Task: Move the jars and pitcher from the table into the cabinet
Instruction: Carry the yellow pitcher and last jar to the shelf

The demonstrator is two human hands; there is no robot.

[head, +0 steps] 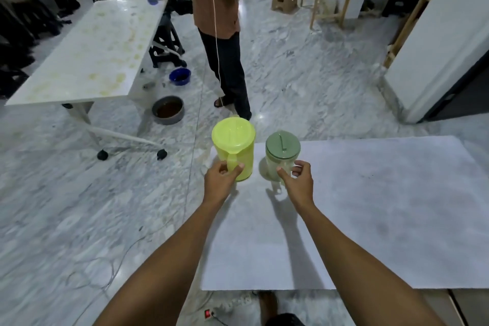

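Note:
A yellow-green pitcher with a lid stands at the far left corner of the white table. My left hand is closed around its handle. Just to its right stands a clear jar with a green lid. My right hand is at the jar's near side, thumb and fingers spread; whether they touch the jar I cannot tell.
A person in a brown shirt stands just beyond the table. A second stained white table on wheels is at the left, with a blue bowl and a grey bowl on the floor. Cables and a power strip lie near my feet.

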